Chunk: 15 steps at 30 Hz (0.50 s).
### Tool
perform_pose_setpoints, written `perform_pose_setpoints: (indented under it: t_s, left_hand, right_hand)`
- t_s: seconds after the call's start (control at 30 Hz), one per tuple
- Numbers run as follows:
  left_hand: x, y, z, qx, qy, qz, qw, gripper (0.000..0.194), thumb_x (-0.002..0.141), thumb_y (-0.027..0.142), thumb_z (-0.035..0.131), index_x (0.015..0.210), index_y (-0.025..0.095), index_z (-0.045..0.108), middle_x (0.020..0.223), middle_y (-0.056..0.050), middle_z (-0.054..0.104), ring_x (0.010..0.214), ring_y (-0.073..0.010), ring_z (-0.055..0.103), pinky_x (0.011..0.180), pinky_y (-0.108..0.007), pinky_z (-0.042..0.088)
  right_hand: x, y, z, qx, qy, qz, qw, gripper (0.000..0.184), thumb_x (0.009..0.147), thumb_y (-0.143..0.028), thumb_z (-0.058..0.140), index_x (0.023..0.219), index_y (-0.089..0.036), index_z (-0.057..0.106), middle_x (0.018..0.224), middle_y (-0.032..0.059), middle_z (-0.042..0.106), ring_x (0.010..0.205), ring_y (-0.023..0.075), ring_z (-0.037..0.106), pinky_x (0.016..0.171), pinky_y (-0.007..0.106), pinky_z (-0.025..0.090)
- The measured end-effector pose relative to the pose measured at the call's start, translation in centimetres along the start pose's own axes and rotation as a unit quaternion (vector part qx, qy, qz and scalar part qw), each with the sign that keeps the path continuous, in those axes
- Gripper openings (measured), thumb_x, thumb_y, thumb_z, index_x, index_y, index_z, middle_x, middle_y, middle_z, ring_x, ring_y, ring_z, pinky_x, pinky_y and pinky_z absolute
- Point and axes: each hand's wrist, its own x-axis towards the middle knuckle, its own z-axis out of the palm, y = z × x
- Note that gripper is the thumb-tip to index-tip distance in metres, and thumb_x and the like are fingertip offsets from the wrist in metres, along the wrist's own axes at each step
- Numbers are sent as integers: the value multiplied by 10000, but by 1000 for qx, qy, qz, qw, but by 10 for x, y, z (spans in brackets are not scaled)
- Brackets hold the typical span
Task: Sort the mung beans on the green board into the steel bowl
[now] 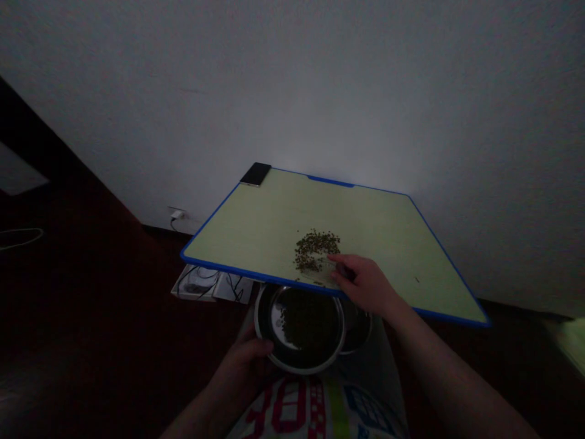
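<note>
The right grip (361, 280) hangs over the near edge of the table (388, 238), thumb and forefinger slightly apart; whether anything is pinched there I cannot tell. Just beside its fingertips, to the left, lies a loose patch of small dark grains (317, 241). Below and left of it, the left grip (253, 360) holds a metal bowl (276, 317), thumb on the rim, with more dark bits inside. A second container (359, 349), partly hidden behind the bowl, sits under the right grip. Well apart from both grips, a dark flat device (256, 174) lies at the table's far left corner. Above the left grip, beneath the table, are white boxes (194, 281) with cables.
</note>
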Motion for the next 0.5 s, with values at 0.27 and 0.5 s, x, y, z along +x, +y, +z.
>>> perform_pose_setpoints:
  t_s: [0.27, 0.5]
  left_hand:
    - [-2, 2, 3, -7, -1, 2, 1000, 733, 650, 46, 641, 1352, 231, 543, 990, -65, 803, 880, -270, 744, 775, -380, 588]
    - [1, 0, 1, -19, -3, 1, 1000, 762, 625, 34, 653, 1358, 216, 546, 988, -83, 803, 903, -290, 738, 792, -397, 589]
  right_hand:
    - [12, -8, 8, 31, -24, -16, 999, 381, 840, -199, 575, 1196, -134, 693, 726, 26, 625, 614, 126, 495, 621, 270, 399]
    - [15, -14, 4, 96, -63, 30, 993, 411, 809, -169, 595, 1207, -156, 695, 687, -4, 610, 580, 106, 467, 581, 249, 381]
